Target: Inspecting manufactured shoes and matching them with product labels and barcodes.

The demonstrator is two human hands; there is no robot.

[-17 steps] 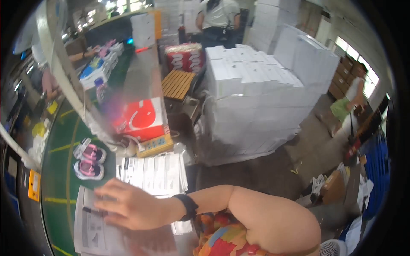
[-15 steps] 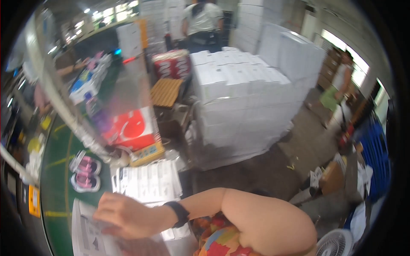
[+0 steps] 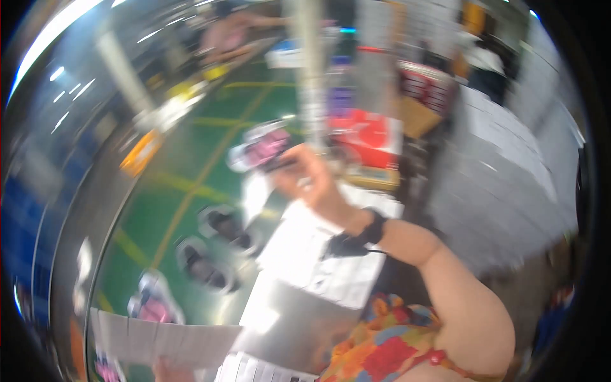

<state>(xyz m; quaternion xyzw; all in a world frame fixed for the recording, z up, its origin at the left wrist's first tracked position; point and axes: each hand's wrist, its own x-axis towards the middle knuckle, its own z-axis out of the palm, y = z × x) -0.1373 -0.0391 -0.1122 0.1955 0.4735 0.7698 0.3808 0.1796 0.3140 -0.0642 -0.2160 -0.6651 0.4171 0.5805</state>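
Note:
My right hand (image 3: 312,181), with a dark band on its wrist, is stretched over the green work surface (image 3: 210,153). Its thumb and fingers are bent into a pinch right beside a pair of pink and white shoes (image 3: 264,146); blur hides what lies between them. Low in the picture, the fingers of my left hand (image 3: 170,370) grip a wide white paper sheet (image 3: 165,340) with faint dividing lines. Between my hands stands a pair of dark shoes with pale soles (image 3: 207,267). Another pink and white shoe (image 3: 153,302) shows just behind the sheet.
Printed white sheets (image 3: 318,254) lie beside a shiny grey surface (image 3: 293,325). Past them are a red and white box (image 3: 366,137) and a purple bottle (image 3: 340,95). A pale post (image 3: 312,76) rises behind my right hand. Wrapped white cartons (image 3: 503,172) stand right; people work farther back.
The view has swung left. My right hand has gone from the paper sheet at the front out to the pink shoes. Dark shoes and my left hand's fingers have come into view.

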